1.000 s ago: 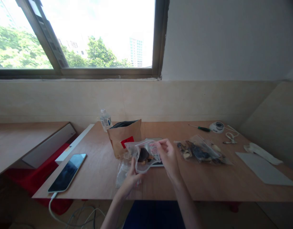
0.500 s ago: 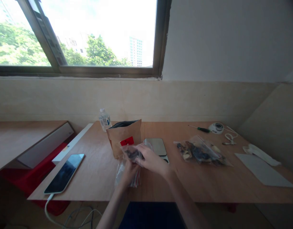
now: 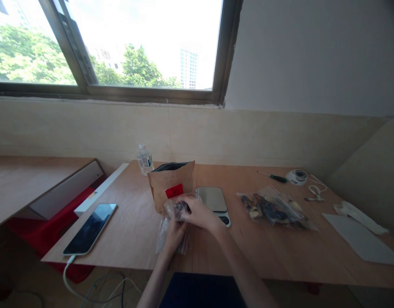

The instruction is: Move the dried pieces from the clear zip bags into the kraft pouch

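Observation:
Both hands are together in front of a brown kraft paper pouch (image 3: 161, 192) that stands upright with its top gaping and a red label on its front. A small clear plastic bag (image 3: 176, 207) with dark contents is between them. My left hand (image 3: 177, 231) is closed around the bag's lower part. My right hand (image 3: 197, 210) grips the bag from the right, its fingertips partly hidden by the plastic. Beneath my left hand lies a stack of flat clear zip bags (image 3: 162, 235). Just right of my hands sits a kitchen scale (image 3: 212, 199) with nothing on its plate.
A large clear bag of dark and tan pieces (image 3: 274, 207) lies to the right. Behind it are a screwdriver (image 3: 278, 178) and a white dome camera (image 3: 296, 176). A plugged-in phone (image 3: 90, 229) lies at left; a water bottle (image 3: 144, 160) stands behind the pouch.
My head view has turned slightly, shifting the scene. Both hands stay on the small clear bag, and my right fingers have shifted a little on it.

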`<state>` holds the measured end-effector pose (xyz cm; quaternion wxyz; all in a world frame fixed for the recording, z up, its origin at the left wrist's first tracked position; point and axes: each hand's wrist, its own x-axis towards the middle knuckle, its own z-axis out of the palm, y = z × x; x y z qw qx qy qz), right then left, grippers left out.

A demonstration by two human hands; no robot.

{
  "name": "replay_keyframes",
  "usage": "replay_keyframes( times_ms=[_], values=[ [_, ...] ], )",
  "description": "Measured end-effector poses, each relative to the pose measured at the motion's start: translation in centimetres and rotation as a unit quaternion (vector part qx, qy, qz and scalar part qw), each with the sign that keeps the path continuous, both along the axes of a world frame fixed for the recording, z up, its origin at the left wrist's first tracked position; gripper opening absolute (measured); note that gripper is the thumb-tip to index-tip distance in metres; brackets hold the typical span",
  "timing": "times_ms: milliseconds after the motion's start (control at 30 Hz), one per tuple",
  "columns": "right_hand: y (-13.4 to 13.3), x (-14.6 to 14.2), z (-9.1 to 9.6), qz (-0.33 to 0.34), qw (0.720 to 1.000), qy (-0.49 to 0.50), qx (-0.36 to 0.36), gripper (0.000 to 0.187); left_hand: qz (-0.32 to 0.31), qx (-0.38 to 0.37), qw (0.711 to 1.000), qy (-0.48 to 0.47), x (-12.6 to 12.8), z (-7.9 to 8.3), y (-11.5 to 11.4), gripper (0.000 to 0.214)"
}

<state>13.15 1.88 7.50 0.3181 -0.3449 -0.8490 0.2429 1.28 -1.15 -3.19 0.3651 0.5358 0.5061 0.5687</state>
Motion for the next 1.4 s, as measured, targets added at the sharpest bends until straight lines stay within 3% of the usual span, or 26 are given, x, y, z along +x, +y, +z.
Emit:
replay_keyframes(
  times_ms=[133, 267, 400, 533, 733, 900, 1067, 1267, 1400],
  values=[
    [0.0, 0.0, -0.1, 0.009, 1.000, 0.011, -0.016, 0.034, -0.017, -0.021, 1.000, -0.014, -0.1, 0.0, 0.0, 0.041],
    [-0.5, 0.0, -0.6, 0.029, 0.998, -0.038, -0.049, 0.041, -0.030, 0.000, 1.000, -0.009, -0.3, -0.1, 0.1, 0.037],
    [-0.4, 0.2, -0.9, 0.010, 0.998, -0.049, -0.025, 0.041, -0.020, -0.009, 1.000, -0.011, -0.3, -0.4, 0.1, 0.033],
    [0.4, 0.5, -0.9, -0.012, 1.000, 0.006, -0.005, 0.041, -0.007, -0.024, 0.999, -0.028, -0.2, 0.1, 0.0, 0.035],
    [0.8, 1.4, -0.3, -0.036, 0.994, 0.098, -0.044, 0.038, -0.023, -0.067, 0.996, -0.060, -0.3, 0.7, 0.2, 0.028],
    [1.0, 2.5, 0.2, -0.069, 0.982, 0.168, -0.052, 0.033, -0.022, -0.050, 0.996, -0.072, -0.2, 1.3, 0.1, 0.029],
    [2.4, 2.5, 2.0, -0.066, 0.958, 0.272, -0.067, 0.024, -0.032, -0.073, 0.993, -0.085, -0.1, 1.6, -0.1, 0.036],
    [5.6, -0.3, 6.9, -0.136, 0.947, 0.264, 0.120, 0.028, -0.033, -0.077, 0.993, -0.080, -0.2, 1.4, -0.2, 0.037],
    [7.1, -2.7, 7.5, -0.119, 0.965, 0.158, 0.172, 0.032, -0.017, -0.097, 0.992, -0.074, -0.2, 1.1, -0.1, 0.040]
  ],
)
